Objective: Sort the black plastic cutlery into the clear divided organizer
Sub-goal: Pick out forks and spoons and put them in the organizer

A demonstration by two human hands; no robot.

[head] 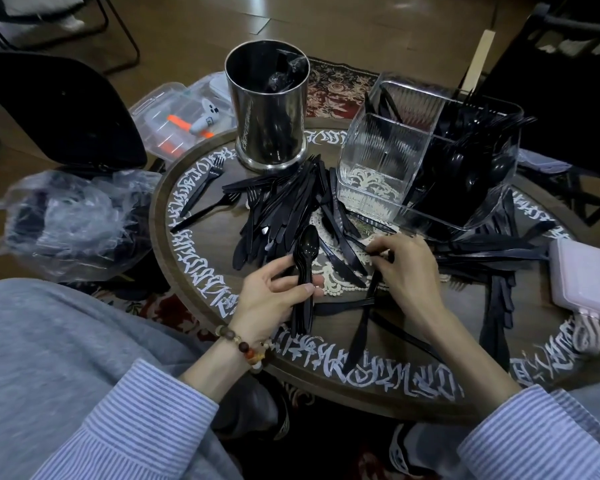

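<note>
Several spoons (pixel 303 271) lie stacked between left-hand fingers (pixel 284 284).

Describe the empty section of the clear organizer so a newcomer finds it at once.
Start at the round wooden table and go to the clear divided organizer at its far right. The empty section is the front-left one, nearest the steel canister; unlike its neighbours, which are dark with cutlery, it is see-through.
</note>
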